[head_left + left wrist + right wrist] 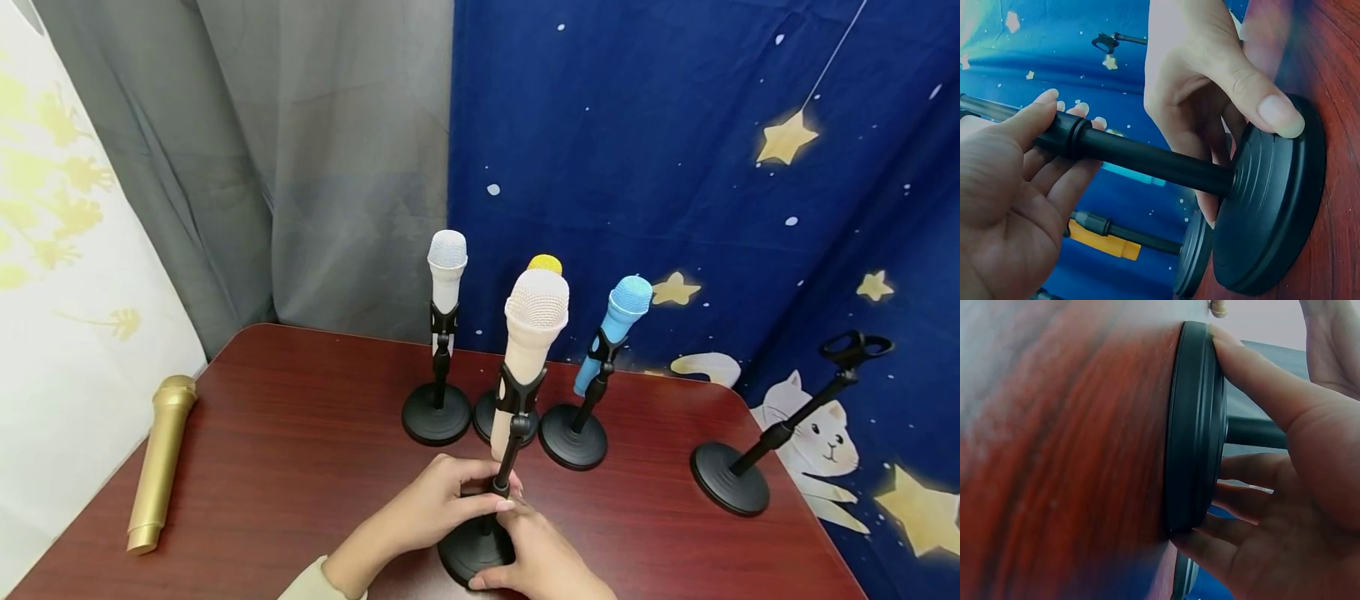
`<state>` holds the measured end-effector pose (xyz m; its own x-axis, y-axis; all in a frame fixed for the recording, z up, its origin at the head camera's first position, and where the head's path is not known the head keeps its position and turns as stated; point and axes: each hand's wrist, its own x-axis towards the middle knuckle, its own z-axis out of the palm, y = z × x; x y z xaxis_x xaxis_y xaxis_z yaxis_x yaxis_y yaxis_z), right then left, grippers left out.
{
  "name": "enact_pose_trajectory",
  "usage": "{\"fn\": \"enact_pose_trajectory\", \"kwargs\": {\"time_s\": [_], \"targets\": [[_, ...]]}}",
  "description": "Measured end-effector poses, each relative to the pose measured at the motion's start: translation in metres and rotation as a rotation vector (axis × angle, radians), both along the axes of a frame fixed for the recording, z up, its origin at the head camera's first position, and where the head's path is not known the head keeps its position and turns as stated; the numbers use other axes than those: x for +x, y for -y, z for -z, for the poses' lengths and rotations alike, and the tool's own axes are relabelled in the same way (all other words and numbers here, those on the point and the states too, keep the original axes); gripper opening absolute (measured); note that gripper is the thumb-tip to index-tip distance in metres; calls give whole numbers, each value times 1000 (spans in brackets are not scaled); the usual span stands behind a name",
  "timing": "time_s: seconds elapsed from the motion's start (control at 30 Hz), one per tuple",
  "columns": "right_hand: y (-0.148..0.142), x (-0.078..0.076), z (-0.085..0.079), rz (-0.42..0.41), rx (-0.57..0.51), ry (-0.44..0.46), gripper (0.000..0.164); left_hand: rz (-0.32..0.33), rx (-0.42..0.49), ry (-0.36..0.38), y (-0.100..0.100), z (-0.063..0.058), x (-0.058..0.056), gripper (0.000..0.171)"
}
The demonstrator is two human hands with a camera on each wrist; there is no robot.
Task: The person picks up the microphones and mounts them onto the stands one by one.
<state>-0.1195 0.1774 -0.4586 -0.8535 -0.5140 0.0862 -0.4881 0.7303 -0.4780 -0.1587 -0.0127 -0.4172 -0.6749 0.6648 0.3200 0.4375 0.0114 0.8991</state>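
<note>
A pale pink microphone (534,329) sits in the clip of a black desk stand (465,554) near the front of the table. My left hand (427,510) holds the stand's pole at its collar (1066,134), thumb on one side and fingers on the other. With the right hand (546,552) I grip the round base, thumb on its upper face and fingers at its far rim. In the right wrist view the base (1194,431) stands very close to the wooden tabletop; whether it rests fully flat I cannot tell.
Behind stand a white microphone (447,267), a mostly hidden yellow microphone (545,263) and a blue microphone (626,302), each on a black stand. A stand with a bare clip (738,479) is at the right. A gold microphone (161,467) lies at the left edge.
</note>
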Motion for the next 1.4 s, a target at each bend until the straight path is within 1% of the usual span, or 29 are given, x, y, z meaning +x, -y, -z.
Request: {"fn": "enact_pose_trajectory", "kwargs": {"time_s": [0.03, 0.1, 0.17, 0.2, 0.27, 0.33, 0.43, 0.5, 0.57, 0.63, 0.67, 0.73, 0.77, 0.8, 0.9, 0.97, 1.0, 1.03, 1.1, 1.2, 1.27, 1.33, 1.4], "targets": [[0, 0, 0, 5, 0, 5, 78, -12, 1, -10, 0, 0, 1, 27], [1, 0, 0, 10, 6, 6, 78, -46, 4, -54, 0, 0, 2, 25], [2, 0, -1, 14, 14, 14, 79, -98, 16, -91, -2, 0, 5, 24], [2, 0, -1, 16, 18, 13, 79, -134, 25, -111, -3, 1, 6, 24], [1, 0, -2, 20, 17, 30, 80, -228, 41, -154, -6, 1, 10, 24], [1, -1, -2, 25, 4, 59, 81, -340, 50, -165, -11, 2, 15, 25], [0, -2, -2, 22, -24, 101, 81, -512, 21, -190, -18, 1, 22, 27], [-1, -2, -1, 20, -32, 107, 81, -596, -9, -208, -22, 1, 26, 27], [-2, -2, -1, 20, -31, 102, 81, -642, -38, -239, -24, 0, 28, 27], [-2, -2, 0, 22, -27, 96, 80, -638, -43, -260, -24, -1, 28, 26], [-2, -2, 0, 23, -23, 94, 80, -621, -37, -261, -23, -1, 27, 26], [-2, -2, 0, 22, -14, 84, 78, -546, -21, -245, -19, -1, 23, 26], [-2, -2, 0, 21, -10, 78, 78, -481, -3, -218, -16, -1, 20, 27], [-2, -2, 0, 19, -4, 66, 78, -402, 16, -173, -13, -1, 17, 28], [-2, -1, 1, 10, 7, 22, 78, -149, 57, -43, -4, -1, 6, 33], [-2, -1, 1, 4, 12, 3, 81, 8, 73, 40, 2, -1, -1, 35], [-2, -1, 1, -2, 14, -10, 81, 73, 77, 78, 4, -2, -5, 36], [-2, -1, 1, -5, 15, -14, 81, 127, 80, 97, 6, -1, -8, 36], [-1, -2, 1, -9, 21, -15, 81, 222, 87, 148, 10, -1, -15, 36], [0, -2, 0, -12, 22, -8, 79, 317, 92, 195, 12, 0, -24, 35], [0, -2, 0, -6, 25, 6, 78, 358, 94, 193, 12, 1, -29, 34], [0, -3, -1, -3, 23, 19, 76, 378, 89, 187, 11, 2, -31, 33], [0, -2, -2, 7, 25, 36, 73, 376, 84, 181, 11, 2, -33, 32]]}}
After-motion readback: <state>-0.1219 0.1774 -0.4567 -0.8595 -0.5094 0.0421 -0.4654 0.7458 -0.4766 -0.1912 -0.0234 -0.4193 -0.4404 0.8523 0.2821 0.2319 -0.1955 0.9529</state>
